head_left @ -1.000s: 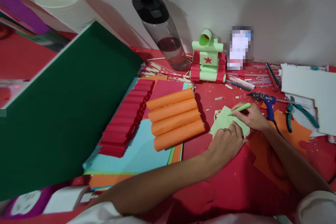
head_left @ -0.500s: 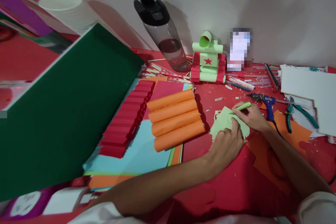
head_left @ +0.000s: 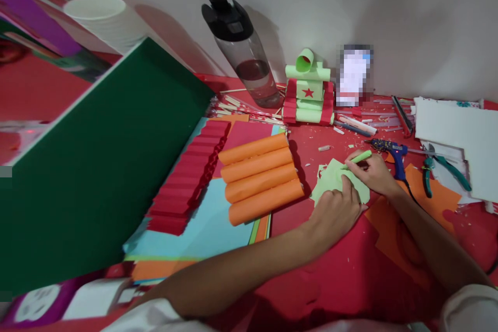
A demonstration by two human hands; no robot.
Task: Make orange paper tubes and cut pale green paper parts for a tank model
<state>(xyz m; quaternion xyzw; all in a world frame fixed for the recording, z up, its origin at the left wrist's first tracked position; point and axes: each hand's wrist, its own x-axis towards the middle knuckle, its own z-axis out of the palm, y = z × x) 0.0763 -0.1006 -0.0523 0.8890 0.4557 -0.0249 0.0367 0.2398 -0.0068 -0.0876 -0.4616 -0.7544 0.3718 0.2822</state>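
My right hand (head_left: 371, 171) is closed around a bright green pen (head_left: 362, 156), its tip end down on the light green paper pieces (head_left: 330, 179). Their edges are jagged, and they lie loosely stacked on the red tabletop. Pressing on the same paper from the near side is my left hand (head_left: 336, 212), index finger stretched out and the other fingers partly bent. Just left of the paper, several orange paper rolls (head_left: 260, 179) lie joined side by side. Behind stands a small green and red paper model (head_left: 309, 88) with a red star on its front.
A blue glue gun (head_left: 397, 158) and teal-handled pliers (head_left: 447, 171) lie right of my hands. A water bottle (head_left: 249, 57) and a phone (head_left: 354, 75) stand by the wall. Left are pleated red paper (head_left: 190, 176), coloured sheets (head_left: 187, 244) and a large green board (head_left: 97, 166).
The pen and my right fingers have shifted very slightly over the paper. My left hand stays pressed on it in nearly the same place. The camera view has tilted a little.
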